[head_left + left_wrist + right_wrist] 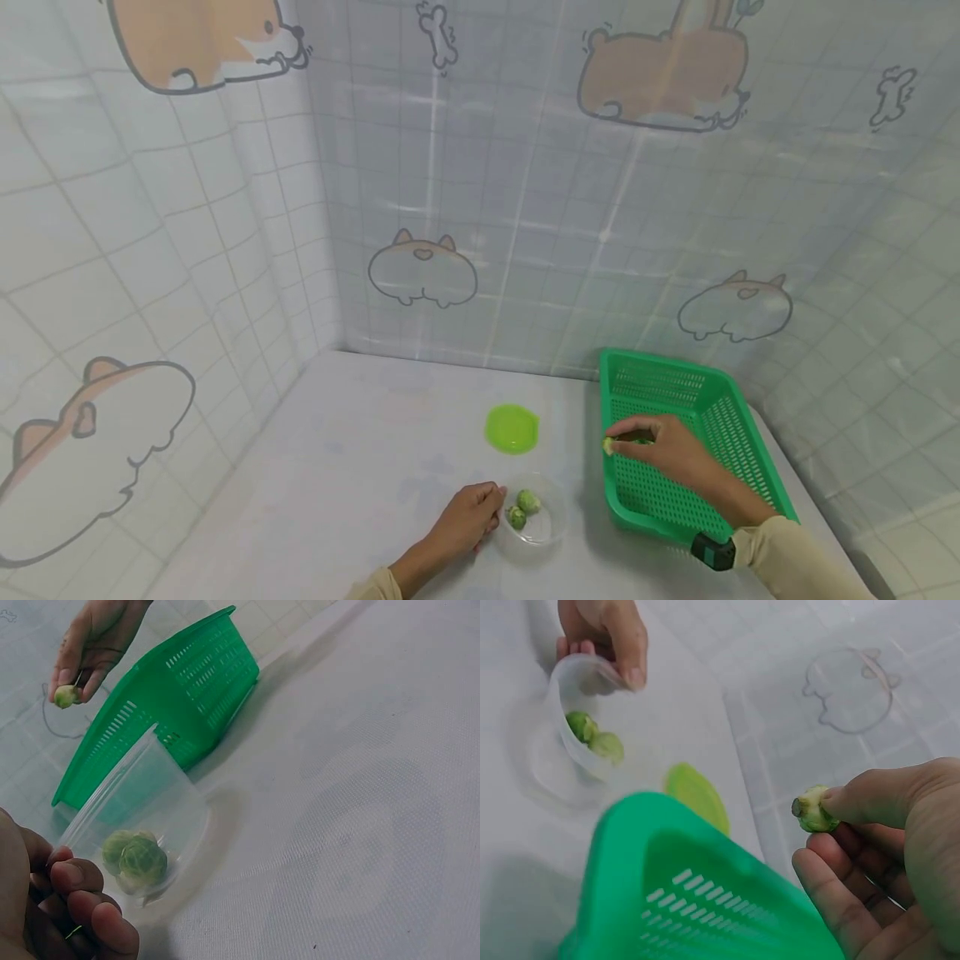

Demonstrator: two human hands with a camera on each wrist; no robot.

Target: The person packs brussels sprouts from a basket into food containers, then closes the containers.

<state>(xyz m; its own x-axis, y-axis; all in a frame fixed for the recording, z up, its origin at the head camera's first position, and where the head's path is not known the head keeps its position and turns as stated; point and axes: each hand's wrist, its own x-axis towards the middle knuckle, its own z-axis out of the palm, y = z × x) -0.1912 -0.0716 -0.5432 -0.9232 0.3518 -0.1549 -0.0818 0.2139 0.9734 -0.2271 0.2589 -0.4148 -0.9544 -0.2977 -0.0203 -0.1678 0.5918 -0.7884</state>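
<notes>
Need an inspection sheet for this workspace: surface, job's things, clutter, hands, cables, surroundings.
Surface: white table, faintly patterned.
Job's things: two sprouts in clear bowl; one held sprout; green basket, its inside partly hidden.
Clutter: nothing seen beyond a light-green lid lying apart from the bowl.
Hands: left hand grips bowl rim; right hand pinches the held sprout.
Cables: nothing seen.
Surroundings: grid-patterned walls with cartoon dogs.

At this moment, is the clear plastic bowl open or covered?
Open. Nothing covers the clear plastic bowl; two Brussels sprouts show inside, and the lime-green lid lies apart from it on the table.
</notes>
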